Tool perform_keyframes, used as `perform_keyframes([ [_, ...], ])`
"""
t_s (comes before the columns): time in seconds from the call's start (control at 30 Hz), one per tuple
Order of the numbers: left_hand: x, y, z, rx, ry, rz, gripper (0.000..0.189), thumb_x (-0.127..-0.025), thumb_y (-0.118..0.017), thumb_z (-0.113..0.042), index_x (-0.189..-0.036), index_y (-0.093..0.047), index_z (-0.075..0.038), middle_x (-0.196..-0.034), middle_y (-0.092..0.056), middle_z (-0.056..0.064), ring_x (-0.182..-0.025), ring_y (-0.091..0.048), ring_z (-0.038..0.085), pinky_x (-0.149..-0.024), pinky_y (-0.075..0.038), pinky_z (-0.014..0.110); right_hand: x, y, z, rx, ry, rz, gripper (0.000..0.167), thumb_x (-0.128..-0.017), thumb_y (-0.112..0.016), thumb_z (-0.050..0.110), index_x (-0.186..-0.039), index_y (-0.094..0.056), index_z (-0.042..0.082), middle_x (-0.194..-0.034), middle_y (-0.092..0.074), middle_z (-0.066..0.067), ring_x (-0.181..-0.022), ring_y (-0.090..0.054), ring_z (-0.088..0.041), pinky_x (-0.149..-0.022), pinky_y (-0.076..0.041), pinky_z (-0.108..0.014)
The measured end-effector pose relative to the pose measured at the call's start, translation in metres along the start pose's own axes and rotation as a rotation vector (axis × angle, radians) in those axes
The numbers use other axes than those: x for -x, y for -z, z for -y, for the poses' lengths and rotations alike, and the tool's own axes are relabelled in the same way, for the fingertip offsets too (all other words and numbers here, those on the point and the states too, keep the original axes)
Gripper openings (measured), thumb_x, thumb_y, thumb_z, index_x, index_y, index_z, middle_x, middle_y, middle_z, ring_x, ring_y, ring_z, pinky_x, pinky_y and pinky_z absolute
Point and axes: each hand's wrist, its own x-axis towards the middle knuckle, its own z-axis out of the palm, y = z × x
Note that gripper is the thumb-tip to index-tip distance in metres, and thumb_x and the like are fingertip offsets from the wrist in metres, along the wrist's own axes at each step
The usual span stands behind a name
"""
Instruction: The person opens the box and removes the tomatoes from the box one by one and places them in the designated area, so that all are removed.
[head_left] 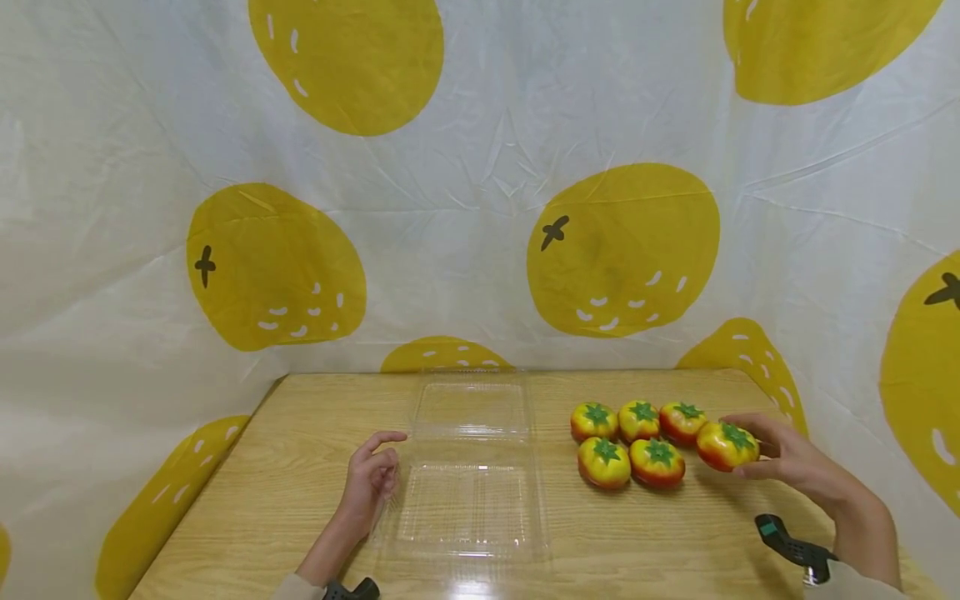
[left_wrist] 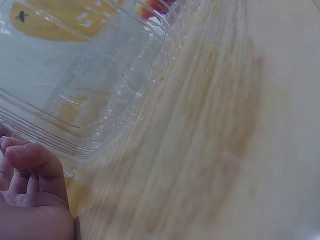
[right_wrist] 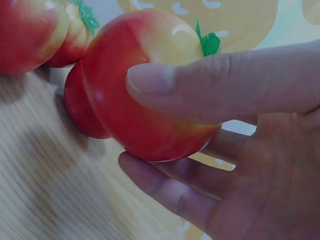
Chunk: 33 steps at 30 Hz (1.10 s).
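Observation:
My right hand [head_left: 787, 454] grips a red-and-yellow tomato [head_left: 727, 446] with a green leafy top, at the right end of the group. In the right wrist view the thumb [right_wrist: 160, 82] lies across this tomato, with fingers on its other side. Several similar tomatoes [head_left: 657, 462] stand in two rows just left of it. An open clear plastic clamshell box [head_left: 468, 554] lies mid-table, its lid [head_left: 472, 408] folded back toward the wall. Beside the box's left edge is my left hand [head_left: 367, 483], fingers loosely bent, holding nothing visible.
The wooden table [head_left: 285, 467] meets a white cloth [head_left: 465, 283] with yellow fruit prints at the back and sides. Bare wood separates the box from the tomatoes. A dark wrist device [head_left: 795, 550] is worn on the right arm.

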Motion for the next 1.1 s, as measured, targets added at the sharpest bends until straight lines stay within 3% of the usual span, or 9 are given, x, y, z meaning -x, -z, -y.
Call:
perform_keyframes([
  [0.1, 0.000, 0.000, 0.000, 0.010, 0.001, -0.003, 0.030, -0.096, -0.046, 0.001, -0.120, -0.061, -0.009, -0.061, -0.049, -0.010, -0.047, -0.042, 0.001, -0.043, -0.035, 0.015, 0.000, -0.001, 0.001, 0.035, -0.049, 0.018, 0.059, -0.088, -0.073, 0.005, -0.141, -0.047, -0.005, -0.124, -0.054, 0.026, -0.104, -0.053, 0.012, -0.079, -0.049, -0.017],
  [0.23, 0.000, -0.001, 0.001, 0.008, 0.004, -0.016, 0.031, -0.096, -0.045, 0.002, -0.118, -0.062, -0.009, -0.060, -0.049, -0.010, -0.046, -0.041, 0.000, -0.042, -0.035, 0.015, -0.001, -0.001, 0.000, 0.044, -0.116, 0.067, 0.063, -0.089, -0.073, 0.012, -0.142, -0.043, -0.007, -0.138, -0.056, -0.010, -0.103, -0.052, 0.012, -0.080, -0.050, -0.020],
  [0.33, 0.000, -0.002, 0.001, 0.000, 0.004, -0.026, 0.031, -0.095, -0.044, 0.003, -0.118, -0.062, -0.008, -0.060, -0.048, -0.010, -0.046, -0.041, 0.000, -0.041, -0.035, 0.015, -0.002, -0.001, -0.002, 0.034, -0.138, 0.103, 0.063, -0.090, -0.072, 0.015, -0.142, -0.042, -0.006, -0.143, -0.050, -0.029, -0.103, -0.051, 0.013, -0.081, -0.051, -0.025],
  [0.57, -0.001, -0.001, 0.000, -0.016, 0.004, -0.029, 0.031, -0.096, -0.044, 0.003, -0.122, -0.059, -0.004, -0.060, -0.047, -0.010, -0.046, -0.041, 0.001, -0.040, -0.034, 0.016, -0.005, 0.000, -0.005, 0.023, -0.171, 0.158, 0.065, -0.090, -0.072, 0.019, -0.141, -0.041, -0.006, -0.140, -0.051, -0.032, -0.107, -0.053, 0.000, -0.087, -0.050, -0.043],
  [0.93, -0.001, -0.001, -0.001, -0.023, 0.006, -0.029, 0.030, -0.096, -0.044, 0.002, -0.121, -0.059, -0.004, -0.059, -0.048, -0.009, -0.045, -0.040, 0.001, -0.040, -0.034, 0.016, -0.010, -0.005, -0.007, 0.066, -0.180, 0.173, 0.067, -0.088, -0.074, 0.020, -0.141, -0.042, -0.007, -0.142, -0.047, -0.039, -0.121, -0.056, -0.038, -0.090, -0.051, -0.051],
  [1.0, -0.001, -0.001, -0.001, -0.021, 0.006, -0.027, 0.030, -0.096, -0.045, 0.002, -0.121, -0.059, -0.004, -0.059, -0.048, -0.009, -0.045, -0.040, 0.001, -0.040, -0.034, 0.016, -0.011, -0.006, -0.010, 0.064, -0.183, 0.169, 0.066, -0.088, -0.075, 0.019, -0.140, -0.042, -0.006, -0.141, -0.049, -0.038, -0.120, -0.056, -0.036, -0.090, -0.051, -0.049],
  [1.1, 0.000, -0.001, -0.001, -0.021, 0.008, -0.024, 0.030, -0.096, -0.045, 0.002, -0.122, -0.059, -0.003, -0.060, -0.048, -0.009, -0.045, -0.041, 0.001, -0.040, -0.034, 0.016, -0.012, -0.008, -0.014, 0.056, -0.179, 0.168, 0.066, -0.088, -0.076, 0.018, -0.138, -0.043, -0.007, -0.138, -0.053, -0.035, -0.113, -0.057, -0.020, -0.088, -0.050, -0.041],
])
